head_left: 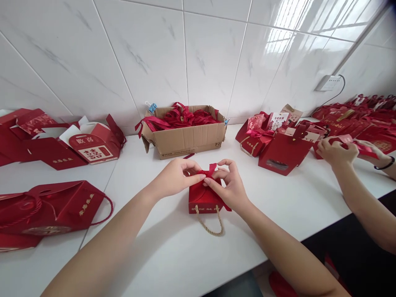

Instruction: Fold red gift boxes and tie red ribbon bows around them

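Note:
A small red gift box with a beige rope handle lies on the white table in front of me. A red ribbon is looped at its top. My left hand pinches the ribbon from the left between thumb and fingers. From the right, my right hand holds the same ribbon, its thumb tip close to my left thumb. Part of the ribbon is hidden behind my fingers, and one end hangs out at the box's right side.
A cardboard box of red ribbons stands by the tiled wall. Red gift boxes lie at the left, a large red bag nearer. More red boxes stand at the right, where another person's hands handle a box.

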`<state>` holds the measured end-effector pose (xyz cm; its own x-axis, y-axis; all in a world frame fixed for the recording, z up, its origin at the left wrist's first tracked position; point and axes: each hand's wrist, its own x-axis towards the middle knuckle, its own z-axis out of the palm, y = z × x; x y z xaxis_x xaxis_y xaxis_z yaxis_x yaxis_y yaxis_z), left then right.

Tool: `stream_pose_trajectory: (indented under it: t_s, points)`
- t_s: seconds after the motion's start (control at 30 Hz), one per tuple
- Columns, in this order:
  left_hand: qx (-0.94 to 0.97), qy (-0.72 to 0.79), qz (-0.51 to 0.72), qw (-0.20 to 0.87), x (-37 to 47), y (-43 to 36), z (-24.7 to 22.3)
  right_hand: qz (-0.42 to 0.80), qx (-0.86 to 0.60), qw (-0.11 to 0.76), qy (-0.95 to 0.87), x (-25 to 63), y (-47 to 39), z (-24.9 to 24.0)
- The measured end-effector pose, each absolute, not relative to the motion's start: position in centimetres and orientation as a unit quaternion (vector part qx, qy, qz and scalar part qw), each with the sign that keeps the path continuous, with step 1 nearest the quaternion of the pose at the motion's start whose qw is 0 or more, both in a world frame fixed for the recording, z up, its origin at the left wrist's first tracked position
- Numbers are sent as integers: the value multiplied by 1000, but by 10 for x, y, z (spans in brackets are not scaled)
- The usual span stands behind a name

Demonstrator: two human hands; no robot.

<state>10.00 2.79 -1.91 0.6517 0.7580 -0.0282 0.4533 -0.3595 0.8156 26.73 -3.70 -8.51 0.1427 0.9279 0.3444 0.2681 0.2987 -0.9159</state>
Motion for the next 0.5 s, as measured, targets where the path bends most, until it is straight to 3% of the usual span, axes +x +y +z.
stream_pose_trajectory:
  t_s: [0.5]
  points:
    - [796,371,215,427,105,25,-26,187,-496,581,-618,269,-37,-85]
